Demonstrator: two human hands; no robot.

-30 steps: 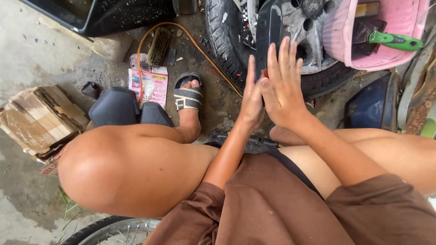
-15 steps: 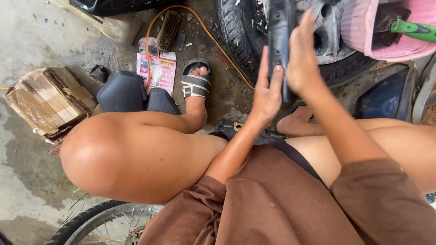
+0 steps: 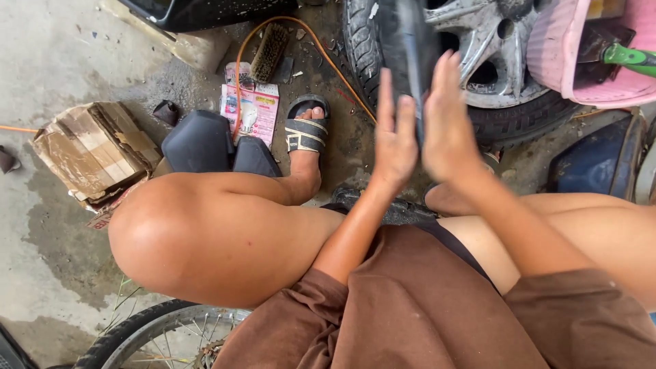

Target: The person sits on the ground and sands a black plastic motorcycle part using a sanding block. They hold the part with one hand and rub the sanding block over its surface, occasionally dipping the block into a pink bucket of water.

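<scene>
My left hand (image 3: 395,140) and my right hand (image 3: 447,116) are raised with flat palms facing each other and fingers straight. A narrow black strip-like part (image 3: 408,37) stands upright between them, pressed from both sides. It rises in front of a motorcycle wheel (image 3: 488,61) with a silver alloy rim and a black tyre. My bare knees and brown shorts fill the lower half of the view. My left foot in a black sandal (image 3: 306,130) rests on the dirty floor.
A pink basket (image 3: 581,65) holding a green-handled tool (image 3: 632,56) sits at the top right. A wire brush (image 3: 268,42), an orange hose (image 3: 321,48), a paper packet (image 3: 249,109), a black cushion (image 3: 205,143) and a torn cardboard box (image 3: 92,150) lie to the left. A bicycle wheel (image 3: 160,338) shows at the bottom.
Both hands have moved up and forward from in front of my knee to the wheel, and the black strip now sits between the palms. The view has shifted slightly.
</scene>
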